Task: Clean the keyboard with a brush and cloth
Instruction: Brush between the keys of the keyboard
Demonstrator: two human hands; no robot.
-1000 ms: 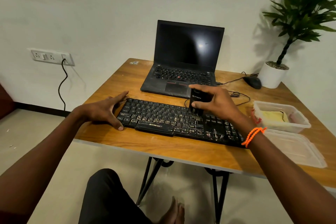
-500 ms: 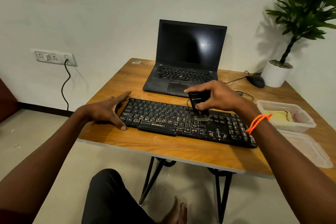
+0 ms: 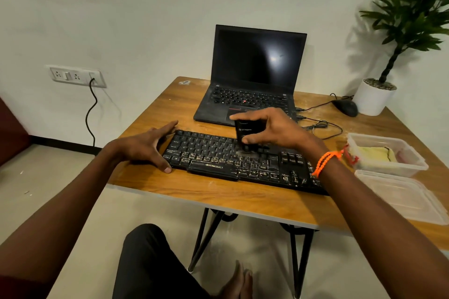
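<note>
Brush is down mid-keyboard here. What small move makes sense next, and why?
Probably sweep the brush rightward along its row: the right hand holds it bristles-down mid-keyboard, pale dust shows on keys to its right, and the left hand braces the left end.

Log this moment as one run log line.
step: brushing keys | right hand: grips brush on keyboard middle | left hand: steadies keyboard's left end | cloth: in container

An open laptop (screen dark), a mouse and a potted plant share the table.
</note>
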